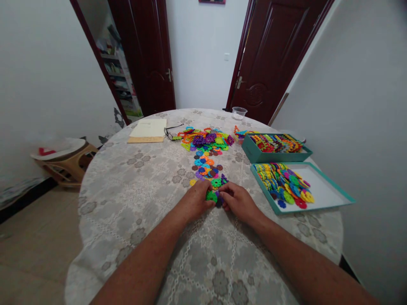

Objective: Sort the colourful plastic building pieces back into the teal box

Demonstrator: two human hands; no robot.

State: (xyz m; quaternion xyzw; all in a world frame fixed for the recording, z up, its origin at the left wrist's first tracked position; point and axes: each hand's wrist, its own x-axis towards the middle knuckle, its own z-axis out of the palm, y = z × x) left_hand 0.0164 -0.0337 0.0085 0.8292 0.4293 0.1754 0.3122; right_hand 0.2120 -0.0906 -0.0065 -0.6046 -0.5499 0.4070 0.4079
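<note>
Near the middle of the table, my left hand [196, 200] is closed around the edge of a green notched plastic disc [211, 195]. My right hand [239, 201] meets it from the other side, its fingers bent and pressed at a dark purple piece [219, 201]. Whether the two pieces are joined is too small to tell. Just beyond my fingertips lie another green disc [216, 182] and an upright purple disc [224, 179]. A loose trail of small discs [208, 162] leads from there to a bigger heap of colourful notched pieces [206, 139].
On the right, a teal box [254, 154] holds rows of pieces; its teal-edged lid [330, 190] carries more discs. A notebook [148, 128] and glasses [168, 134] are at the far left, a clear plastic cup [239, 112] at the back. A patterned cloth [127, 186] covers the round table.
</note>
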